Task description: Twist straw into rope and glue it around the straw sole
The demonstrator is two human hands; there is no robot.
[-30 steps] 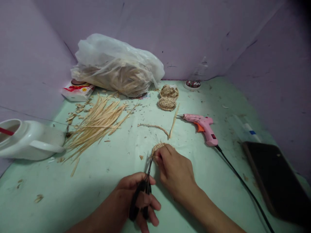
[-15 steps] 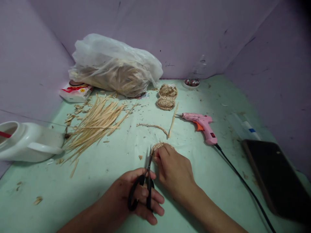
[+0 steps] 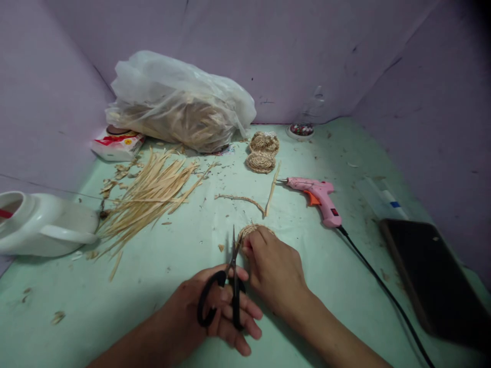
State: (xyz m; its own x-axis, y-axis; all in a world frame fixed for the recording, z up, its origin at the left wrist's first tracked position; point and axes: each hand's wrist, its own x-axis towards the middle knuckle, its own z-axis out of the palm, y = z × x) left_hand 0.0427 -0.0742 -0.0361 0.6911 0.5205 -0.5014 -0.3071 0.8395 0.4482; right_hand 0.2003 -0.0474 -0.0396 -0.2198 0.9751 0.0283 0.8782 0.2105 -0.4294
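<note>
My left hand (image 3: pixel 226 312) holds black-handled scissors (image 3: pixel 233 266) by their loops, palm up, with the blades parted and pointing away from me. The blade tips stand at the left edge of a round coil of braided straw (image 3: pixel 253 228). My right hand (image 3: pixel 272 263) is closed in a pinch on that coil and covers most of it. Beyond the coil lie a thin braided cord (image 3: pixel 241 198) and a flat straw strip (image 3: pixel 272 189). Farther back sits a finished-looking piece of joined straw coils (image 3: pixel 263 152).
A pink glue gun (image 3: pixel 318 197) with a black cord and a dark phone (image 3: pixel 433 281) lie on the right. Loose straw strips (image 3: pixel 153 194) and a white jug (image 3: pixel 49 222) are at left. A plastic bag (image 3: pixel 184 107) and a bottle piece holding beads (image 3: pixel 301 130) stand at the back.
The scissor blades and handles have spread wider apart, and the left blade tip has moved a little left. My right hand stays on the coil.
</note>
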